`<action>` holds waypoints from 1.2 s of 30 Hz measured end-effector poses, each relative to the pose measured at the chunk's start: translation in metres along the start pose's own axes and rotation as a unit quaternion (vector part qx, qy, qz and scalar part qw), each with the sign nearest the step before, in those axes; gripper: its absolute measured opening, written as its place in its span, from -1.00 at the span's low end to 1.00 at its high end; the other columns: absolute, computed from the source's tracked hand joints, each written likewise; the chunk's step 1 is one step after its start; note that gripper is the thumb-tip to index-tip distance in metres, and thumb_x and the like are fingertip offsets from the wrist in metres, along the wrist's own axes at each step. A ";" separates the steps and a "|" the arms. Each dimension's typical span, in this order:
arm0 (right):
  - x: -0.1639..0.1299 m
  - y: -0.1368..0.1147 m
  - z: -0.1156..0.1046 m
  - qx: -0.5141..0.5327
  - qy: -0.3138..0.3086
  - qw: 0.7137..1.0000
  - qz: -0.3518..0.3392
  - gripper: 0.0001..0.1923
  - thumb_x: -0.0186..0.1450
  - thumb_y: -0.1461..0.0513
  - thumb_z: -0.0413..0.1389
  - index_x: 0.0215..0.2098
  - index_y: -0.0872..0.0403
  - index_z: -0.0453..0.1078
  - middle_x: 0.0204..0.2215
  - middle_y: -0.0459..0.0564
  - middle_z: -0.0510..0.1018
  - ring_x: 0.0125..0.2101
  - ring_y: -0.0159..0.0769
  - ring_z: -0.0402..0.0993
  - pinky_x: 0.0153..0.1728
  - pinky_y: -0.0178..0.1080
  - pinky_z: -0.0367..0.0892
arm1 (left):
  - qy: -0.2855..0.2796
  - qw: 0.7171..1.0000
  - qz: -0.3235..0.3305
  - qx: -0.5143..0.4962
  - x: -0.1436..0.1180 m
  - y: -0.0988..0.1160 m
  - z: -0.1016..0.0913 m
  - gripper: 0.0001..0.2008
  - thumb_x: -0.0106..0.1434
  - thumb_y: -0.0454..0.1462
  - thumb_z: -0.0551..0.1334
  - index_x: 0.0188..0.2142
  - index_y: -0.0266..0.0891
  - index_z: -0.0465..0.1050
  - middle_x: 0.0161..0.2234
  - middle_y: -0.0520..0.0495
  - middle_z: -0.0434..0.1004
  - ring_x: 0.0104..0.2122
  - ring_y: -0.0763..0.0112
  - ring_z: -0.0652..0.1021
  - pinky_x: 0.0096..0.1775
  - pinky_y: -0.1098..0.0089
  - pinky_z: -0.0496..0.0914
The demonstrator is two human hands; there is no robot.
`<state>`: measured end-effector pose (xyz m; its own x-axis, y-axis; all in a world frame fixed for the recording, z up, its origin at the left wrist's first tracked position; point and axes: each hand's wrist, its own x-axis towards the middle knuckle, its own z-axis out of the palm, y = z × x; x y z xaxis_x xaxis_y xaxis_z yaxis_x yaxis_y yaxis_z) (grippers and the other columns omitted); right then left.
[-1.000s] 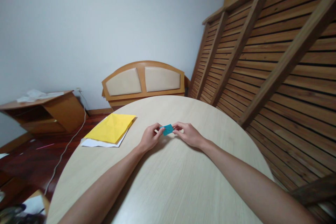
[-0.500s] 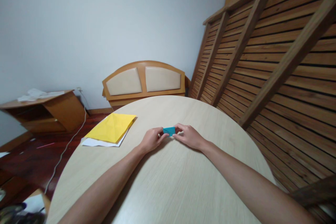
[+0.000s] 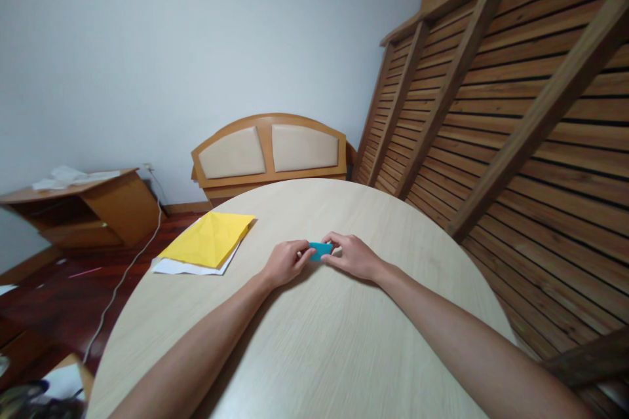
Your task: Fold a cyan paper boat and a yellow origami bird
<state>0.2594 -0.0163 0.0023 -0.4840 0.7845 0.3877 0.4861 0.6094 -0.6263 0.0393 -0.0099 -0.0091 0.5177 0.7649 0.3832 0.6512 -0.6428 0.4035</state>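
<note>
A small piece of folded teal paper (image 3: 320,251) is held between my two hands, low over the round table. My left hand (image 3: 289,260) is closed on its left end, thumb in front and fingers behind. Around the right end curls my right hand (image 3: 354,256), with the index finger along the far edge and the thumb at the near edge. The fingertips partly hide both ends of the paper. Left of my hands lie yellow paper sheets (image 3: 209,239), creased, on top of white paper (image 3: 189,267).
The round pale wood table (image 3: 314,353) fills the middle. Behind it stands a padded headboard (image 3: 268,173) against the wall. A slatted wooden frame (image 3: 491,111) leans at the right. At the left are a low wooden cabinet (image 3: 118,209) and a white cable (image 3: 125,275).
The teal paper has tilted and shifted slightly right and down. My right index finger has moved a little left over its far edge. The yellow sheets have not moved.
</note>
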 end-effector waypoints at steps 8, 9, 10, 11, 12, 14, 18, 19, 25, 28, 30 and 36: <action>0.001 0.000 0.000 -0.031 -0.027 0.999 0.002 -0.78 0.24 0.19 0.22 -0.14 0.02 0.45 -0.31 -0.07 0.64 -0.33 -0.28 0.55 -0.29 -0.30 0.30 | -0.002 1.000 0.006 -0.011 -0.001 0.001 0.000 -0.68 0.38 -0.15 0.08 -0.46 -0.24 0.38 -0.54 0.01 0.46 -0.55 0.47 0.41 -0.44 0.48 0.22; 0.001 0.000 0.000 -0.038 -0.030 0.999 0.000 -0.78 0.23 0.19 0.23 -0.15 0.02 0.45 -0.31 -0.07 0.64 -0.33 -0.28 0.55 -0.29 -0.30 0.29 | -0.002 1.000 0.003 -0.016 -0.001 0.002 0.000 -0.68 0.38 -0.15 0.08 -0.44 -0.25 0.39 -0.53 0.01 0.46 -0.55 0.47 0.42 -0.44 0.48 0.23; 0.001 -0.001 -0.001 -0.044 -0.031 0.999 0.000 -0.79 0.23 0.19 0.23 -0.16 0.03 0.45 -0.31 -0.07 0.64 -0.33 -0.28 0.54 -0.30 -0.30 0.28 | -0.001 1.000 0.001 -0.022 -0.001 0.002 -0.001 -0.69 0.38 -0.14 0.09 -0.43 -0.25 0.40 -0.52 0.01 0.47 -0.54 0.47 0.43 -0.44 0.48 0.24; 0.001 -0.001 -0.001 -0.048 -0.031 0.998 0.001 -0.79 0.22 0.19 0.24 -0.17 0.03 0.46 -0.32 -0.07 0.64 -0.34 -0.28 0.54 -0.31 -0.30 0.27 | 0.000 1.000 0.001 -0.029 -0.001 0.002 -0.001 -0.70 0.38 -0.14 0.09 -0.40 -0.25 0.42 -0.50 0.00 0.49 -0.54 0.47 0.44 -0.43 0.49 0.25; 0.001 -0.001 -0.001 -0.051 -0.032 0.998 0.002 -0.79 0.21 0.19 0.25 -0.18 0.03 0.46 -0.33 -0.07 0.63 -0.35 -0.28 0.54 -0.32 -0.31 0.27 | 0.001 0.999 0.003 -0.035 -0.001 0.002 -0.001 -0.70 0.39 -0.14 0.09 -0.38 -0.25 0.43 -0.48 0.00 0.50 -0.53 0.47 0.45 -0.43 0.49 0.27; 0.001 -0.001 -0.001 -0.053 -0.033 0.998 0.001 -0.81 0.21 0.19 0.25 -0.20 0.04 0.46 -0.34 -0.07 0.63 -0.36 -0.28 0.54 -0.33 -0.31 0.26 | 0.002 0.999 0.012 -0.047 -0.001 0.002 -0.001 -0.72 0.39 -0.14 0.09 -0.34 -0.25 0.45 -0.45 -0.01 0.52 -0.51 0.48 0.47 -0.42 0.49 0.29; 0.000 0.000 0.001 -0.044 -0.030 0.999 -0.012 -0.85 0.27 0.16 0.21 -0.23 0.03 0.50 -0.33 -0.06 0.64 -0.32 -0.27 0.54 -0.29 -0.30 0.27 | 0.001 0.998 0.037 -0.054 -0.001 0.002 -0.002 -0.71 0.40 -0.15 0.09 -0.35 -0.26 0.44 -0.47 -0.01 0.49 -0.52 0.49 0.45 -0.43 0.50 0.29; 0.000 0.001 0.001 -0.038 -0.027 0.999 -0.016 -0.85 0.30 0.14 0.18 -0.23 0.03 0.51 -0.32 -0.06 0.64 -0.31 -0.27 0.54 -0.28 -0.30 0.28 | 0.000 0.998 0.043 -0.053 -0.001 0.002 -0.002 -0.71 0.40 -0.15 0.09 -0.36 -0.26 0.44 -0.48 0.00 0.48 -0.53 0.49 0.45 -0.44 0.50 0.28; 0.002 0.001 0.001 -0.034 -0.016 0.997 -0.063 -0.80 0.39 0.13 0.10 -0.22 0.02 0.53 -0.30 -0.05 0.64 -0.28 -0.28 0.53 -0.23 -0.29 0.28 | -0.005 0.998 0.054 -0.043 -0.002 0.003 -0.004 -0.68 0.41 -0.14 0.08 -0.39 -0.26 0.41 -0.51 0.03 0.42 -0.54 0.51 0.42 -0.45 0.50 0.26; 0.003 -0.001 -0.001 -0.059 -0.011 0.995 -0.081 -0.80 0.39 0.13 0.10 -0.23 0.03 0.53 -0.33 -0.04 0.64 -0.30 -0.26 0.52 -0.23 -0.27 0.27 | 0.003 0.998 0.050 -0.031 -0.003 0.004 -0.004 -0.68 0.42 -0.14 0.05 -0.38 -0.26 0.42 -0.50 0.02 0.44 -0.54 0.50 0.42 -0.44 0.49 0.26; 0.003 -0.002 -0.002 -0.072 -0.014 0.993 -0.088 -0.80 0.39 0.13 0.11 -0.23 0.03 0.54 -0.34 -0.04 0.63 -0.31 -0.26 0.52 -0.24 -0.27 0.26 | 0.006 0.998 0.051 -0.025 -0.003 0.004 -0.003 -0.69 0.42 -0.16 0.05 -0.34 -0.26 0.43 -0.48 0.01 0.47 -0.53 0.50 0.43 -0.42 0.48 0.27; 0.004 -0.002 0.001 -0.015 -0.005 0.998 -0.055 -0.83 0.36 0.15 0.14 -0.23 0.04 0.55 -0.33 -0.06 0.65 -0.31 -0.28 0.54 -0.25 -0.29 0.29 | 0.022 0.998 0.054 -0.037 -0.003 0.004 -0.002 -0.71 0.42 -0.16 0.05 -0.30 -0.25 0.45 -0.44 -0.01 0.51 -0.51 0.49 0.45 -0.41 0.48 0.30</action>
<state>0.2561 -0.0150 0.0045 -0.5422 0.7117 0.4467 0.4519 0.6952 -0.5591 0.0391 -0.0145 -0.0066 0.5567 0.6894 0.4636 0.5489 -0.7241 0.4176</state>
